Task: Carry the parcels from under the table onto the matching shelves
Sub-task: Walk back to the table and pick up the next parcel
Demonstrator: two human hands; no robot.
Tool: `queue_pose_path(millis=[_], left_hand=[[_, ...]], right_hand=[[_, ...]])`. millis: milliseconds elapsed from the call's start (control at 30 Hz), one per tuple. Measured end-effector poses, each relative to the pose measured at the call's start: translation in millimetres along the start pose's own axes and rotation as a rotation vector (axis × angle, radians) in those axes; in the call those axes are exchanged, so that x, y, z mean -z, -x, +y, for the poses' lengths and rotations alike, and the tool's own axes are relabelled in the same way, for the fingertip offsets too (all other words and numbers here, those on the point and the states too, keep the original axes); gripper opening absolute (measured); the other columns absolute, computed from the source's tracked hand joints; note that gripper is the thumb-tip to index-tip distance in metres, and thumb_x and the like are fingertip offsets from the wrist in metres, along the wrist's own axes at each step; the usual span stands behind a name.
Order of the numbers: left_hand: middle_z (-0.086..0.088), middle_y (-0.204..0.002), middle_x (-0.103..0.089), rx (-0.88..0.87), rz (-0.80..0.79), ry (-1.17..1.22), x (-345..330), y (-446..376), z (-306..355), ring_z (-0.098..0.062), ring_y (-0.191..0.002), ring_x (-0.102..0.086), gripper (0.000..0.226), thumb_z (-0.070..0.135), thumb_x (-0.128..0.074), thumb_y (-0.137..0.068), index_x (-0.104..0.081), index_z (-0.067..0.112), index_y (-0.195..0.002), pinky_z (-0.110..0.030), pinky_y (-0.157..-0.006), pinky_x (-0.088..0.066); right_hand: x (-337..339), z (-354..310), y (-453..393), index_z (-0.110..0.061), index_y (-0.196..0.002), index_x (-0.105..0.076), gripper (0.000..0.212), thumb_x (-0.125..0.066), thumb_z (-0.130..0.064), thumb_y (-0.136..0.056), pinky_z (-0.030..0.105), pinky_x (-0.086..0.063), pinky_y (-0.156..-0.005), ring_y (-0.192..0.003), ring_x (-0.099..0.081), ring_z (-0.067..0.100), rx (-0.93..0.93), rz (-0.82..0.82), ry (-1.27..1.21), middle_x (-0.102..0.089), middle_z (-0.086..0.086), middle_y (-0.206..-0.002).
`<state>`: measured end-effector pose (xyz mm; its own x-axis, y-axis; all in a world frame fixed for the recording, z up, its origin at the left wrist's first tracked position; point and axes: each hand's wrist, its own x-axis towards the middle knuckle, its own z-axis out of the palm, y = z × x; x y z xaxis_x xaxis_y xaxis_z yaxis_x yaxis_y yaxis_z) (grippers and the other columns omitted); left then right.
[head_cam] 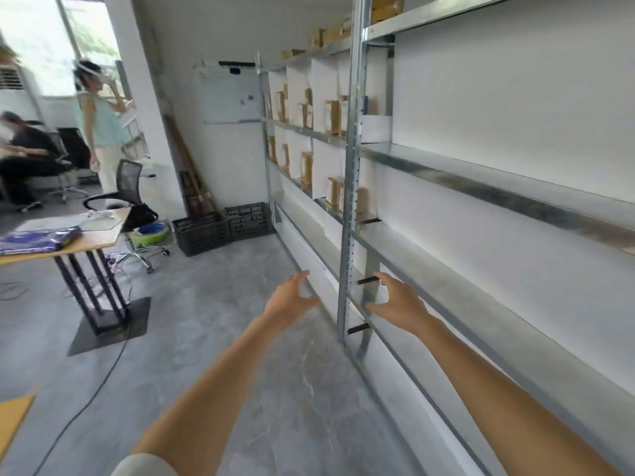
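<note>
Both arms stretch forward over a grey concrete floor (213, 338). Left hand (287, 298) and right hand (398, 302) are empty, fingers spread and curled, palms facing each other with a gap between. Neither touches anything.

Metal shelves (481, 173) run along the right wall, white backing behind. The near bays are bare. A steel upright (350, 207) stands just beyond the hands, black clips on its side.

Parcels (332, 116), brown and standing on end, sit in the far bays past the upright, on several levels; more on the top level. Labels too small to read.

Bench (99, 235) at left: wood top, black frame on a dark floor plate. A purple packet (37, 239) lies on it. No parcels can be made out under it from here.

Two black crates (223, 228) rest on the floor against the far wall, beside the shelf end. An office chair (123, 187) stands behind the bench, with a green-and-blue basin (150, 232) near it. A black cable (103, 379) trails across the floor.

Far left by the window, one person stands (98, 121), another sits (27, 156). Both blurred.
</note>
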<state>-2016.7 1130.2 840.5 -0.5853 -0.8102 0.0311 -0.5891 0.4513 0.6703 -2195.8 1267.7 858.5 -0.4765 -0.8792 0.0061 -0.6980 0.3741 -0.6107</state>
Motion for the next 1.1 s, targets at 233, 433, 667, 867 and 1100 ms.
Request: queue_pose_path(millis=[233, 433, 667, 867, 1100], left_hand=[[-0.008, -0.147, -0.044, 0.203, 0.155, 0.017, 67, -62, -79, -0.025, -0.135, -0.042, 0.068, 0.024, -0.065, -0.082, -0.036, 0.018, -0.144, -0.036, -0.107, -0.038], [-0.007, -0.144, -0.048, 0.394, 0.293, 0.048, 133, -86, -165, -0.024, -0.129, -0.048, 0.077, 0.036, -0.063, -0.071, -0.039, 0.021, -0.142, -0.037, -0.105, -0.041], [-0.008, -0.14, -0.05, 0.455, 0.405, 0.073, 223, -132, -271, -0.025, -0.121, -0.054, 0.07, 0.026, -0.067, -0.079, -0.037, 0.019, -0.143, -0.041, -0.097, -0.05], [-0.011, -0.132, -0.056, 0.572, 0.512, 0.121, 311, -152, -357, -0.017, -0.103, -0.054, 0.066, 0.019, -0.065, -0.085, -0.036, 0.015, -0.144, -0.027, -0.089, -0.044], [-0.012, -0.142, -0.048, 0.703, 0.633, 0.155, 385, -153, -454, -0.029, -0.129, -0.046, 0.065, 0.021, -0.065, -0.084, -0.038, 0.016, -0.142, -0.036, -0.105, -0.039]], right_hand=[[-54, -71, -138, -0.026, -0.147, -0.028, 0.075, -0.065, -0.031, -0.081, 0.04, -0.044, -0.101, -0.125, -0.051, 0.027, 0.186, -0.177, 0.011, -0.046, 0.007, -0.144], [-127, -157, -225, -0.023, -0.146, -0.031, 0.073, -0.066, -0.028, -0.083, 0.034, -0.041, -0.101, -0.132, -0.045, 0.026, 0.333, -0.294, 0.003, -0.043, 0.009, -0.147], [-223, -275, -317, -0.03, -0.143, -0.035, 0.072, -0.067, -0.031, -0.079, 0.032, -0.044, -0.095, -0.12, -0.054, 0.028, 0.447, -0.382, -0.007, -0.048, 0.011, -0.141], [-311, -393, -370, -0.021, -0.144, -0.036, 0.07, -0.067, -0.023, -0.082, 0.029, -0.039, -0.098, -0.127, -0.047, 0.027, 0.569, -0.488, -0.015, -0.047, 0.014, -0.141], [-409, -505, -410, -0.024, -0.146, -0.032, 0.072, -0.065, -0.03, -0.083, 0.037, -0.045, -0.095, -0.122, -0.051, 0.029, 0.724, -0.608, 0.04, -0.049, 0.012, -0.14]])
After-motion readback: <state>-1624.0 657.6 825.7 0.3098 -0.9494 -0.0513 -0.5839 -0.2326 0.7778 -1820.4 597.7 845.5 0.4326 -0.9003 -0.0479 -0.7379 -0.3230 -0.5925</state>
